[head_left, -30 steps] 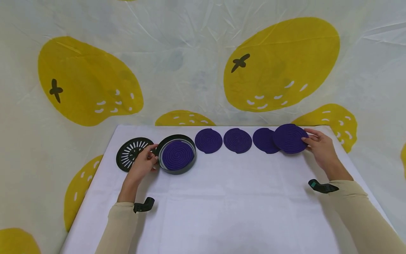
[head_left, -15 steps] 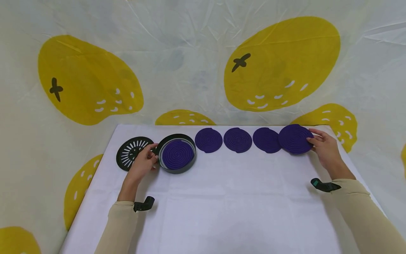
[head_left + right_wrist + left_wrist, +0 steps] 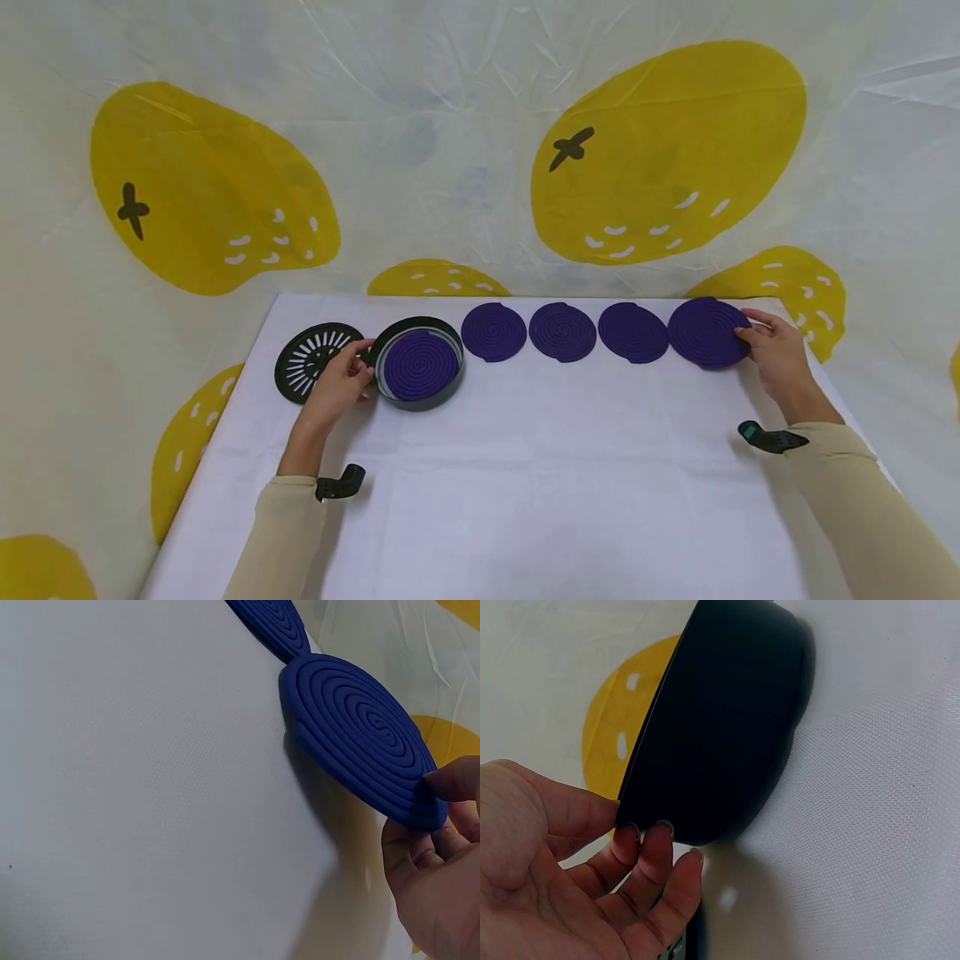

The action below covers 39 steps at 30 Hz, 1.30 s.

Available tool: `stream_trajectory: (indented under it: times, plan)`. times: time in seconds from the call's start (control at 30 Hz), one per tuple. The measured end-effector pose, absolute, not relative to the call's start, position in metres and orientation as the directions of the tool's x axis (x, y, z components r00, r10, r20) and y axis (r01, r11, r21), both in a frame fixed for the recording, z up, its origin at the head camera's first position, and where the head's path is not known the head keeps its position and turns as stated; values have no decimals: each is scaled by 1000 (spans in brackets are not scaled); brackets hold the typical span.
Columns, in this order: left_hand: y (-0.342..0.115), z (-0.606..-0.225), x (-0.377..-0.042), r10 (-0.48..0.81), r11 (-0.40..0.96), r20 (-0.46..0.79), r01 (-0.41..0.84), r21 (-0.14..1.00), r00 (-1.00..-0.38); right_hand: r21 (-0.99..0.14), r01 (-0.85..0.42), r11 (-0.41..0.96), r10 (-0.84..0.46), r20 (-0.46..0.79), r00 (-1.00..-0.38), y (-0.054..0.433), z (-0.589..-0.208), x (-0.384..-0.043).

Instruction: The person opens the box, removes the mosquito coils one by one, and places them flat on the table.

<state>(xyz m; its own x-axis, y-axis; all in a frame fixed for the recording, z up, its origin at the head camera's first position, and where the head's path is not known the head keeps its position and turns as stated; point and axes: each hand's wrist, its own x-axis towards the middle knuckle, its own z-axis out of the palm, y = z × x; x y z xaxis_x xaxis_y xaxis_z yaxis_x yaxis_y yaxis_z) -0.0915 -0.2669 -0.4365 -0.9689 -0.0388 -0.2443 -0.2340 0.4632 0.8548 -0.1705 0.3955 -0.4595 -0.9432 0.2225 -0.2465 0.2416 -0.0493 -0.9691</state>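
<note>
My right hand (image 3: 780,354) pinches the right edge of a purple spiral coaster (image 3: 708,333), thumb on top and fingers underneath. In the right wrist view this coaster (image 3: 360,735) is tilted, its held edge raised above the cloth. Its far edge meets or nearly meets the neighbouring coaster (image 3: 633,333). On the left, my left hand (image 3: 339,383) pinches the side of a round black coaster holder (image 3: 420,405), thumb at the rim, as the left wrist view of the holder (image 3: 720,727) shows. Another purple coaster (image 3: 420,367) lies inside it.
Two more purple coasters, one (image 3: 493,332) beside the holder and another (image 3: 562,332) to its right, lie in the row along the back. A black slotted disc (image 3: 307,367) lies partly behind my left hand. White cloth covers the table (image 3: 525,500); a lemon-patterned sheet (image 3: 450,167) hangs behind.
My right hand has moved right and slightly down with its coaster, which no longer overlaps the neighbouring one. My left hand and the holder have stayed put.
</note>
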Motion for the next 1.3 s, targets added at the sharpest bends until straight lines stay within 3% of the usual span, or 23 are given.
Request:
stream_trajectory:
  times: [0.23,0.37,0.63,1.3]
  plan:
    - [-267,-436,-91,-37,458,-250,-238,856,-968,-973,229,-40,194,-233,-953,400,-463,-171]
    - [-267,-437,-91,-34,458,-249,-237,857,-968,-964,261,43,203,-247,-948,404,-463,-171]
    - [-266,-436,-91,-35,454,-243,-232,860,-969,-829,347,438,224,-273,-936,405,-467,-174]
    - [-268,-436,-91,-15,444,-243,-224,868,-970,-804,365,470,232,-287,-930,405,-472,-180]
